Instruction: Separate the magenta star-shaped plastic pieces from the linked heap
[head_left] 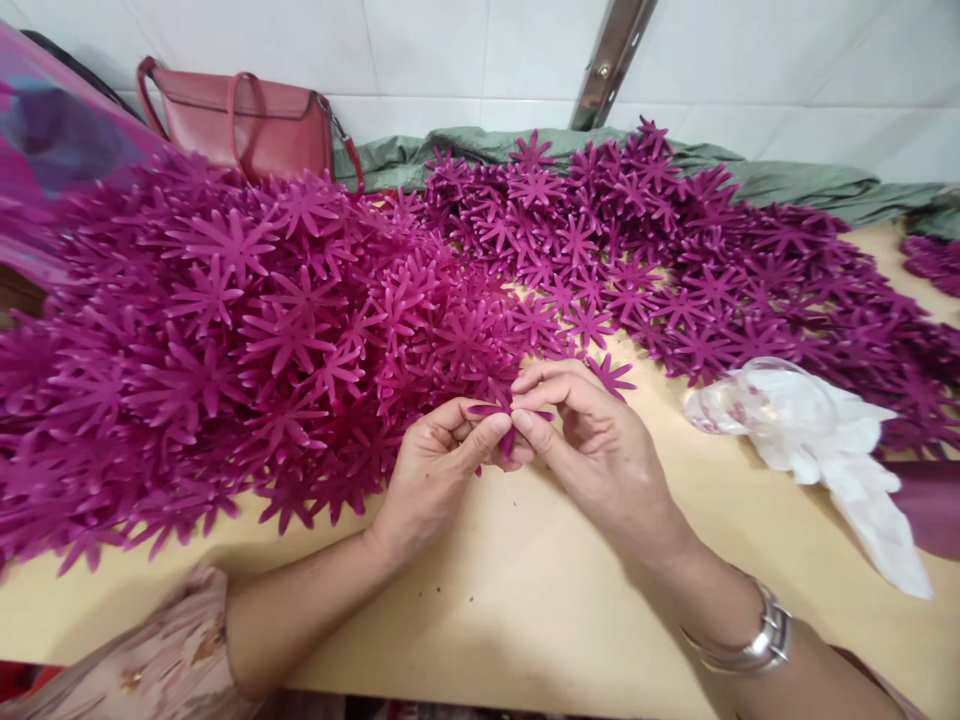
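Observation:
Between my two hands, above the table's near part, is a magenta star-shaped flower piece point(508, 440) with narrow rounded petals. My left hand point(450, 455) pinches it between thumb and fingers from the left. My right hand point(592, 450) pinches it from the right, thumb tip close to the left thumb. Fingers cover much of the piece. Just beyond the right fingers lies a loose flower piece point(611, 377). A large heap of like pieces point(277, 330) rises to the left of my hands, and a darker purple heap point(712, 260) spreads behind and to the right.
A red handbag point(247, 120) stands against the tiled wall at the back left. Green cloth point(810, 185) runs along the wall. Crumpled white tissue and clear plastic point(817, 420) lie on the pale table point(540, 620) at right. Pink patterned plastic point(60, 140) is at far left.

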